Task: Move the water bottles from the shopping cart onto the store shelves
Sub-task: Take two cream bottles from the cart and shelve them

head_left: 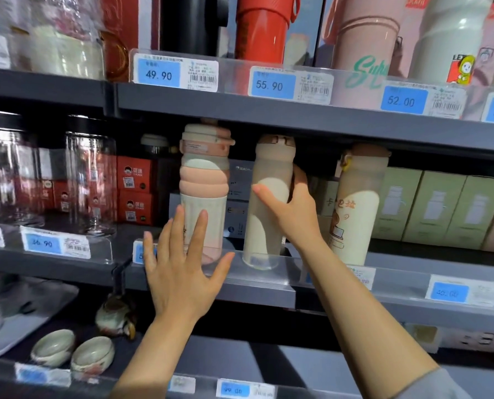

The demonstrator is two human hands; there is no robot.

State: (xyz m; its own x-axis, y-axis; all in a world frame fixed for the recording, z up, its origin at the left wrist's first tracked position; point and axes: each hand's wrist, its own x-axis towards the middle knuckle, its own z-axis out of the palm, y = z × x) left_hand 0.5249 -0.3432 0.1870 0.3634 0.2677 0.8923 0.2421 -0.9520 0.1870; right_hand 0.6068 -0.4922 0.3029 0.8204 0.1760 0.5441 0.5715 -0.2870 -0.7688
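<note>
On the middle shelf point(211, 286), our right hand point(293, 208) wraps its fingers point(299, 175) around the cream bottle point(264, 226), seating it upright. Our left hand point(179, 272), fingers spread wide, hovers by the ribbed pink bottle point(204, 180), likely steadying it.

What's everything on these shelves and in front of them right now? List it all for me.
Ribbed pink and cream bottle: one, middle shelf, upright, behind the left hand.
Frosted beige and cream bottle: one, middle shelf, gripped by the right hand.
Cartoon-printed peach bottle: one, middle shelf, to the right.
Clear glass jars with black lids: two, middle shelf, left.
Small red boxes: several, stacked behind the jars.
Pale green boxes: a row, middle shelf, far right.
Large flasks: red, pink, cream, top shelf.
Blue price tags: many, on shelf edges.
Small ceramic bowls: two, cream, bottom shelf.
Left hand: open, fingers spread.
Right hand: wrapped round the beige bottle.
</note>
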